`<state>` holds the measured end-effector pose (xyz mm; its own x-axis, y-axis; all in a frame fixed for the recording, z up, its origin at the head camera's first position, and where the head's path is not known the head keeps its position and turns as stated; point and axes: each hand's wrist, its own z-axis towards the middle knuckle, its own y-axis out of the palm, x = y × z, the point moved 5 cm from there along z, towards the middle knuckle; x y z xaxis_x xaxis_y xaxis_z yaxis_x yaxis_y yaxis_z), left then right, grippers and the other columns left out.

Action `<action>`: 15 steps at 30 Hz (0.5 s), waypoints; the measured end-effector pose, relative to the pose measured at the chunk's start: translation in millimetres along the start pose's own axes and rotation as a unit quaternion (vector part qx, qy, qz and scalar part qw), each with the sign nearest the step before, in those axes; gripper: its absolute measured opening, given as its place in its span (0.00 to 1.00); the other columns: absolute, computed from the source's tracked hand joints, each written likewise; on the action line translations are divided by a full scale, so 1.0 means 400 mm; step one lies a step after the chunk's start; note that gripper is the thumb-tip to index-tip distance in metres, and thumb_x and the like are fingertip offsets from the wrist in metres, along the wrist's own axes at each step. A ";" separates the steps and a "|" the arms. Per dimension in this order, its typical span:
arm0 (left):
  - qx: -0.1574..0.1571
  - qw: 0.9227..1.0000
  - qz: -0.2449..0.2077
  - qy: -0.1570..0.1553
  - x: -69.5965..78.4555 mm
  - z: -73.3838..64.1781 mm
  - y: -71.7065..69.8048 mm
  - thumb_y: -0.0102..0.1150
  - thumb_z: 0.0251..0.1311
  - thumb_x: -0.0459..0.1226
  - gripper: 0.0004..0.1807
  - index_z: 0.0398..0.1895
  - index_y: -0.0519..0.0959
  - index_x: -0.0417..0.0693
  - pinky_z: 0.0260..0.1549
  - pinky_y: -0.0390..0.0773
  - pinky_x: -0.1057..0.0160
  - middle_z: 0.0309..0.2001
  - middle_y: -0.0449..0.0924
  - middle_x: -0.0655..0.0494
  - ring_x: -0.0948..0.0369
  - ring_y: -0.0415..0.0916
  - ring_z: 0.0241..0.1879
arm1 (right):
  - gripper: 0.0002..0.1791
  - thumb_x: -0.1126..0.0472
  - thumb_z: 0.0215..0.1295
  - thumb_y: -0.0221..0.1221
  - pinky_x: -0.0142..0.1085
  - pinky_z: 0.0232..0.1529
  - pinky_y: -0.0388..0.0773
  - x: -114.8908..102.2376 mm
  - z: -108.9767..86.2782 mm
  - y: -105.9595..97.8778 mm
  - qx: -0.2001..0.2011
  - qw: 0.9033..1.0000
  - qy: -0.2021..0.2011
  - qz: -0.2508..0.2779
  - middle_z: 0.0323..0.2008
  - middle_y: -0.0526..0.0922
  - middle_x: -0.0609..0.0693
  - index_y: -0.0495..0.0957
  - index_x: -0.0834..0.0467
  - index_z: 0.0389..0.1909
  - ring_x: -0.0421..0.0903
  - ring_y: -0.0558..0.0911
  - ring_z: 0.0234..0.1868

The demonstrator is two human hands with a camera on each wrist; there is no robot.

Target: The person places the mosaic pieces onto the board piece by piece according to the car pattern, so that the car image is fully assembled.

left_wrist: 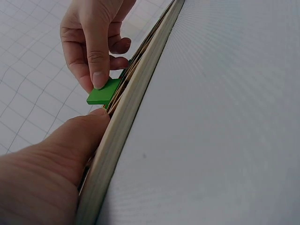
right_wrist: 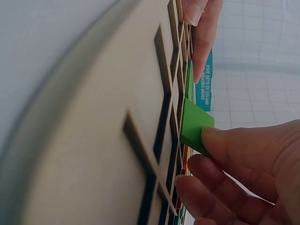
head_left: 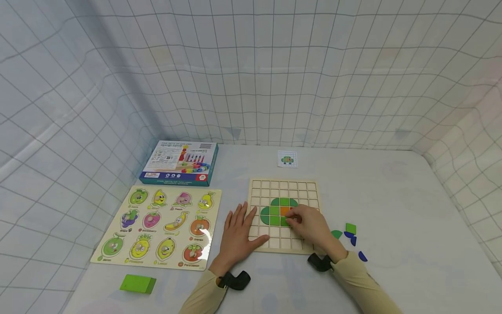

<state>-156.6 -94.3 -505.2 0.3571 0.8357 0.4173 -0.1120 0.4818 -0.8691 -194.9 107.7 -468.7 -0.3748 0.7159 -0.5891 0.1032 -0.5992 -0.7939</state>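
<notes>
My right hand [head_left: 311,226] pinches a green square tile [right_wrist: 194,124] between thumb and fingers. The tile is tilted against the slats of a wooden grid board [head_left: 270,245]. Set in the board are light green squares [head_left: 274,219], darker green rounded pieces [head_left: 265,210] and an orange piece [head_left: 285,211], partly covered by the right hand. My left hand [head_left: 238,235] rests with spread fingers at the board's left edge, its thumb over the lower left cells. In the left wrist view, the left thumb [left_wrist: 77,136] lies just below the held tile.
A pattern card [head_left: 287,159] lies behind the board. To the right are a loose green square [head_left: 351,228], a green rounded piece [head_left: 336,234] and several blue pieces [head_left: 362,256]. A fruit puzzle [head_left: 213,205], a boxed toy [head_left: 178,161] and a green block [head_left: 138,284] are at left.
</notes>
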 end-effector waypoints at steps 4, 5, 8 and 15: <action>0.001 1.000 0.001 -0.001 0.000 -0.001 0.000 0.59 0.53 0.61 0.46 0.70 0.62 0.44 0.65 0.42 0.44 0.71 0.53 0.40 0.46 0.44 0.71 | 0.03 0.60 0.56 0.68 0.32 0.24 0.67 -0.003 0.001 -0.001 0.003 1.000 -0.005 -0.013 0.24 0.74 0.38 0.86 0.55 0.31 0.36 0.69 0.23; 0.001 1.000 0.002 -0.002 -0.001 -0.001 0.000 0.58 0.54 0.61 0.46 0.70 0.62 0.44 0.65 0.42 0.44 0.71 0.53 0.41 0.46 0.44 0.71 | 0.03 0.61 0.56 0.68 0.32 0.24 0.67 -0.003 0.001 -0.001 0.005 1.000 -0.005 -0.016 0.24 0.73 0.38 0.86 0.54 0.31 0.37 0.68 0.23; 0.002 1.000 0.003 -0.001 -0.002 -0.002 0.001 0.58 0.54 0.61 0.46 0.70 0.62 0.44 0.65 0.43 0.44 0.71 0.53 0.40 0.46 0.45 0.71 | 0.04 0.61 0.56 0.68 0.31 0.24 0.67 -0.003 0.002 0.000 0.008 1.000 -0.004 -0.026 0.25 0.72 0.39 0.86 0.55 0.32 0.37 0.68 0.23; 0.004 1.000 -0.001 0.002 -0.001 -0.001 0.001 0.59 0.53 0.61 0.46 0.70 0.62 0.44 0.65 0.42 0.44 0.71 0.53 0.41 0.46 0.45 0.71 | 0.04 0.61 0.55 0.68 0.32 0.23 0.66 -0.003 0.004 -0.001 0.020 0.999 0.003 -0.034 0.25 0.70 0.41 0.87 0.55 0.31 0.37 0.67 0.23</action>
<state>-156.4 -94.4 -505.9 0.3604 0.8336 0.4185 -0.1186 0.4860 -0.8659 -195.8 106.6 -467.7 -0.3744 0.7575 -0.5348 0.0408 -0.5628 -0.8256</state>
